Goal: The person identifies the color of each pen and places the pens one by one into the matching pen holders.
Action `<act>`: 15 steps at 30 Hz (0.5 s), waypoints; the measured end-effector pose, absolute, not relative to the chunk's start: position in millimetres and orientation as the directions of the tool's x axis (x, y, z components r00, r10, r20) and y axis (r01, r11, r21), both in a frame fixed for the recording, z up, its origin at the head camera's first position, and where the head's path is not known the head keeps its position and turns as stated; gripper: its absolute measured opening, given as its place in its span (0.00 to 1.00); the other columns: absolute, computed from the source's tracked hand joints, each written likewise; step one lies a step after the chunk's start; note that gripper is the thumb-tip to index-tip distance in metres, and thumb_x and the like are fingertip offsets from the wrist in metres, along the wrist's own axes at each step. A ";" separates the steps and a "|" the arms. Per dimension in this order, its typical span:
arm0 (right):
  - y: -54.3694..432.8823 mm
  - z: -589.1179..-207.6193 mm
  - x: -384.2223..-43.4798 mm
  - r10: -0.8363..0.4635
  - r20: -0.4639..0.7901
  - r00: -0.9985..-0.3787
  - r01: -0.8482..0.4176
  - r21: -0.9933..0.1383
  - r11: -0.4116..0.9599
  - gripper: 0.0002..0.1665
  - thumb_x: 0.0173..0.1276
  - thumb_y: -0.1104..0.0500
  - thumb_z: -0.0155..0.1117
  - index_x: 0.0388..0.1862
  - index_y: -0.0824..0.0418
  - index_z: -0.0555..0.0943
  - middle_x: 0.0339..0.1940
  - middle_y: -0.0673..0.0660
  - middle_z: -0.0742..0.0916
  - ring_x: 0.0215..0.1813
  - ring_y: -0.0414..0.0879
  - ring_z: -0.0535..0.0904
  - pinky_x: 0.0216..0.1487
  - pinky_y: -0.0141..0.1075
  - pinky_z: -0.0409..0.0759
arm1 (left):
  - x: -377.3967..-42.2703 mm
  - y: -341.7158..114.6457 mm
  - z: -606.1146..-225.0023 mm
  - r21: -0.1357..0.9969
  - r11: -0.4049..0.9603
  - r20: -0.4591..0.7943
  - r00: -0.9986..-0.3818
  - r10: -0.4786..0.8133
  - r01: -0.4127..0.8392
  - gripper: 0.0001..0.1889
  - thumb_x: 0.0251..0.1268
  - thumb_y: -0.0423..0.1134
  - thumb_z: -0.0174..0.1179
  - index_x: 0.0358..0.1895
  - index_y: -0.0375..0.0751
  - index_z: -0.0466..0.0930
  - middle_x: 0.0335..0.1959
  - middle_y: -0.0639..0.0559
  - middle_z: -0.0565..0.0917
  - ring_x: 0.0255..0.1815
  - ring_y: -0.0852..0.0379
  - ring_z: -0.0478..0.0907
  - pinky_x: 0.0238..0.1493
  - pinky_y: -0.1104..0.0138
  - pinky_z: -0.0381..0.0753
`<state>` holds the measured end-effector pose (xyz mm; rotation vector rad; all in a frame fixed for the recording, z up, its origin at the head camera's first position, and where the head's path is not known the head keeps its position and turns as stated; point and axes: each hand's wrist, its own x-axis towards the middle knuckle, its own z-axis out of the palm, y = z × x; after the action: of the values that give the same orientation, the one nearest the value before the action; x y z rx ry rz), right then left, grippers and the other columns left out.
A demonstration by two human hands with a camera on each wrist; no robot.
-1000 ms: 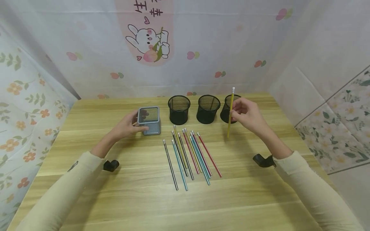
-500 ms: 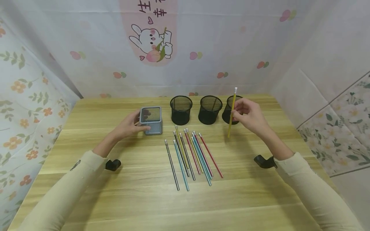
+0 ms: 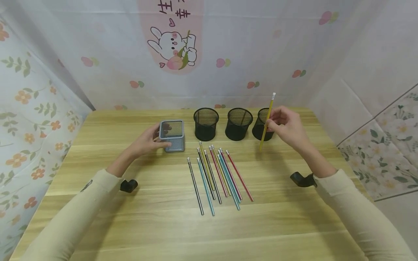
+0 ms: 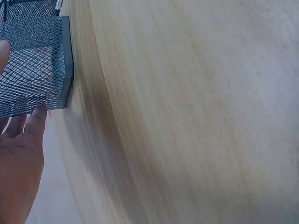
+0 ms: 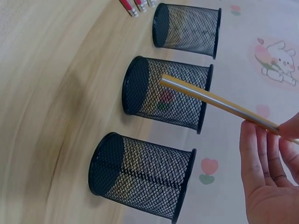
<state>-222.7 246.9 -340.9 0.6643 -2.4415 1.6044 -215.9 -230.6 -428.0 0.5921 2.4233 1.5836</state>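
Observation:
My left hand (image 3: 147, 142) holds a grey square mesh pencil holder (image 3: 177, 145) on the table's left side, thumb on its front and fingers round the back. In the left wrist view, fingertips touch the holder's mesh (image 4: 32, 70). My right hand (image 3: 289, 130) pinches a yellow pencil (image 3: 262, 140) between thumb and fingers, its white eraser end up. The pencil slants in front of the rightmost black round mesh pencil holder (image 3: 256, 132), above the table. In the right wrist view, the pencil's lower end (image 5: 187, 89) overlaps the middle black holder (image 5: 163, 93).
Two more black round holders, one left (image 3: 205, 133) and one middle (image 3: 236, 133), stand in the back row. Several pencils lie in the table's centre, among them a black one (image 3: 195, 186) and a red one (image 3: 240, 175). A patterned curtain (image 3: 235, 43) hangs behind the table (image 3: 163, 232).
My right hand has moved slightly up and right with the yellow pencil, which leans more to the right. My left hand keeps its hold on the square holder. The head view has shifted slightly.

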 end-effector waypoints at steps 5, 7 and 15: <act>250.4 -338.0 -222.9 -0.268 0.374 -0.888 -0.448 -0.835 0.319 0.07 0.69 0.75 0.61 0.44 0.76 0.76 0.36 0.69 0.83 0.32 0.53 0.83 0.33 0.35 0.87 | -213.9 -231.0 -428.4 0.914 0.337 0.066 -0.901 0.428 0.227 0.36 0.65 0.29 0.70 0.72 0.26 0.61 0.70 0.30 0.67 0.72 0.30 0.61 0.71 0.40 0.59; 252.3 -337.8 -224.2 -0.260 0.377 -0.889 -0.446 -0.841 0.305 0.08 0.68 0.76 0.61 0.45 0.77 0.75 0.36 0.69 0.82 0.32 0.52 0.84 0.33 0.35 0.87 | -212.7 -232.0 -428.2 0.914 0.338 0.065 -0.904 0.423 0.224 0.36 0.65 0.29 0.70 0.72 0.27 0.61 0.70 0.30 0.67 0.72 0.30 0.62 0.71 0.39 0.59; 265.9 -334.2 -227.4 -0.186 0.404 -0.896 -0.437 -0.876 0.203 0.08 0.67 0.77 0.59 0.44 0.79 0.74 0.34 0.67 0.82 0.32 0.51 0.84 0.34 0.34 0.87 | -214.9 -230.1 -428.1 0.915 0.335 0.066 -0.900 0.431 0.227 0.36 0.65 0.29 0.69 0.72 0.27 0.62 0.70 0.31 0.68 0.72 0.32 0.62 0.71 0.40 0.59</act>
<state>-227.4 265.9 -334.2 0.5982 -2.2648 1.7622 -214.9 -230.1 -428.1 0.6013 2.4063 1.6014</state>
